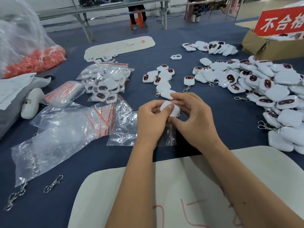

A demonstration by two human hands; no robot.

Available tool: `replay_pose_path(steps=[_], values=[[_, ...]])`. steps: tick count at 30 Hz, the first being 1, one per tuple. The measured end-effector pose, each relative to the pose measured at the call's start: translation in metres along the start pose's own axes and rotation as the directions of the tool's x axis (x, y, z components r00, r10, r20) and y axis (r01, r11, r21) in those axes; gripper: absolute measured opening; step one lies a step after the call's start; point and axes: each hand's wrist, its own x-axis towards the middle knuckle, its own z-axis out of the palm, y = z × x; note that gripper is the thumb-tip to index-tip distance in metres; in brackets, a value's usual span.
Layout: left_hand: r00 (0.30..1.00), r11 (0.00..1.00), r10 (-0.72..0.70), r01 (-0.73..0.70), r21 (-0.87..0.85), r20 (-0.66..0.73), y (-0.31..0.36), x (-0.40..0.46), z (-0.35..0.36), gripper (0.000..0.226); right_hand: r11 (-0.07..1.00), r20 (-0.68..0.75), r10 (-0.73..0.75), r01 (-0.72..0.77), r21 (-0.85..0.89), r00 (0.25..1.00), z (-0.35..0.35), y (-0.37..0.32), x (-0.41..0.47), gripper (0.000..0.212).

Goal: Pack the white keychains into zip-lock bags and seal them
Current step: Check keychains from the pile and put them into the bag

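My two arms reach out over the blue table (pixel 222 112). My left hand (pixel 151 120) and my right hand (pixel 194 119) are close together, fingers curled around one white keychain (pixel 169 108). A clear zip-lock bag (pixel 166 135) hangs under it. More empty bags (pixel 102 122) lie to the left. A big pile of keychains (pixel 263 86) sits on the right.

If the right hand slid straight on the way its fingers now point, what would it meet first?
Its fingers point left, so the right hand would likely press past the held keychain into the left hand.
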Motion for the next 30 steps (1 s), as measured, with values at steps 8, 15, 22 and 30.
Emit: replay_pose_path(steps=[8,15,22,30], values=[[0.99,0.944,-0.14,0.144,-0.296,0.034,0.0026,0.0033,-0.0018,0.025,0.987,-0.071,0.154,-0.157,-0.041,0.986,-0.0015,0.0045,0.0026,0.017],[0.998,0.973,-0.039,0.051,-0.227,0.057,-0.0019,0.0041,-0.0043,0.012,0.923,0.085,0.296,-0.308,0.229,0.951,-0.0075,0.004,0.0058,0.04],[1.0,0.955,-0.027,0.028,-0.294,0.009,-0.0019,0.0046,-0.0048,0.008,0.875,0.187,0.289,-0.339,0.347,0.939,-0.0063,0.0047,0.0054,0.02],[1.0,0.987,0.016,-0.012,-0.162,0.019,-0.0016,0.0056,-0.0067,0.007,0.873,0.243,0.29,-0.36,0.329,0.926,-0.0062,0.0055,0.0046,0.015]])
